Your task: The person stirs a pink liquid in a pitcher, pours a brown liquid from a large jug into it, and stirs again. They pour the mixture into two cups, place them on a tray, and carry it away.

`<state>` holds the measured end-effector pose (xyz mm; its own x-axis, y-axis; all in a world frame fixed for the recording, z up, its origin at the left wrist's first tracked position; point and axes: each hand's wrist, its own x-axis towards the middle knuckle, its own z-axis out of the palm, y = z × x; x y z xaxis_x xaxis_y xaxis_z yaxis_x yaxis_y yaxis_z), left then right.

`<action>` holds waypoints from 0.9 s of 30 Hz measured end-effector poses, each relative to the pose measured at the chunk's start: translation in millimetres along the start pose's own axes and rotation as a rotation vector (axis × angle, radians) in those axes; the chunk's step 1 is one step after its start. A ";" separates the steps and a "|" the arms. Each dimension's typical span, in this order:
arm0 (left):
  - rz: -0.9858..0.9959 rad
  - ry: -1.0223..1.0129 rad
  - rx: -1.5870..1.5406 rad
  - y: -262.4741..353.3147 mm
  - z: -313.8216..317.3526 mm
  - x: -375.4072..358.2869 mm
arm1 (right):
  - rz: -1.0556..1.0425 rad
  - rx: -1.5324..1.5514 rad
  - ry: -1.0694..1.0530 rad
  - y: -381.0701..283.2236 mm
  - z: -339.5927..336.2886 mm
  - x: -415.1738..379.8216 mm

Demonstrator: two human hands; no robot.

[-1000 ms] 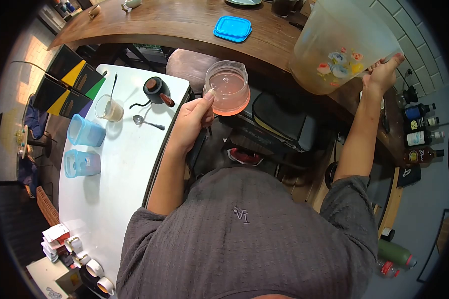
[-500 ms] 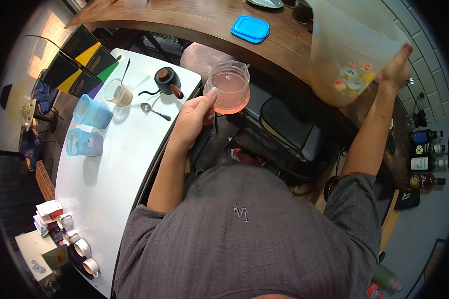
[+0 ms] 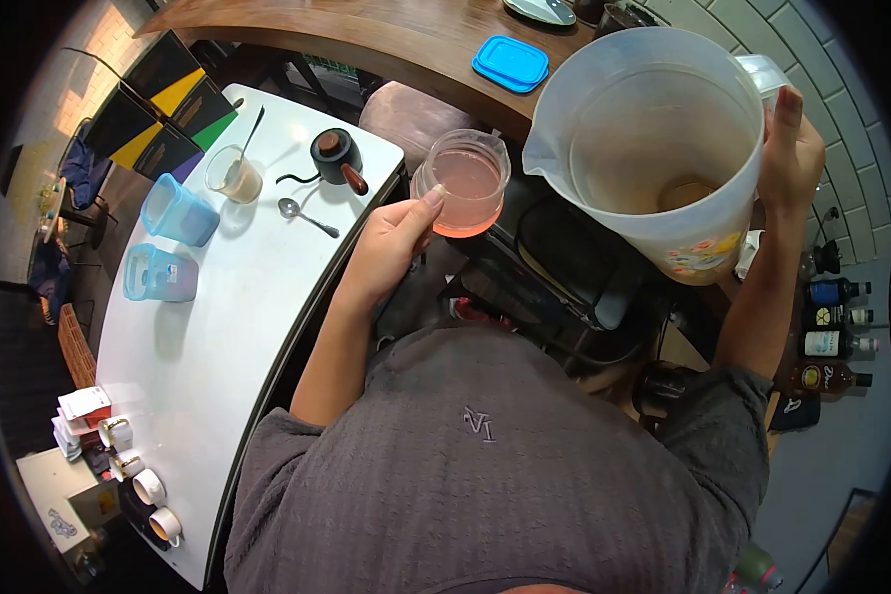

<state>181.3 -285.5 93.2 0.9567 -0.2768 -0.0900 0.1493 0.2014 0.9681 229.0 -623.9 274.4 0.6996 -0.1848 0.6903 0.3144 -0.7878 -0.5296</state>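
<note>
My left hand (image 3: 398, 238) is closed round a small glass server (image 3: 468, 186) that holds pinkish, clear liquid. It hangs in the air beside the white table's corner. In my right hand (image 3: 792, 153) is the handle of a large translucent plastic pitcher (image 3: 604, 188) with a flower print low on its side. The pitcher leans so that its wide mouth faces me, spout toward the glass server. Down inside it a small brownish patch shows at the bottom. The two vessels are apart, with a short gap between spout and glass.
On the white table (image 3: 228, 346) stand a black gooseneck kettle (image 3: 337, 158), a spoon (image 3: 307, 218), a glass with a stirrer (image 3: 234, 178), two blue containers (image 3: 160, 274) and several white cups (image 3: 148, 487). A blue lid (image 3: 511, 63) lies on the wooden counter (image 3: 386, 49). Bottles (image 3: 832, 344) line the right.
The pitcher has come left and nearer to me, and its mouth has turned into view. My left hand with the glass server has shifted slightly right and down.
</note>
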 end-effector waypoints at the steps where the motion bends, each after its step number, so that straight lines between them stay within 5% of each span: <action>1: -0.013 0.006 0.016 0.0 0.4 -0.3 | -0.003 -0.004 -0.004 -9.4 3.3 -3.8; 27: -0.103 -0.038 0.076 -4.5 8.1 -0.7 | -0.189 -0.218 -0.139 -28.5 12.3 -5.8</action>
<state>178.0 -293.8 90.8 0.9269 -0.3281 -0.1822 0.2254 0.0987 0.9692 223.8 -593.2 279.4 0.7274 0.0470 0.6846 0.3125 -0.9109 -0.2695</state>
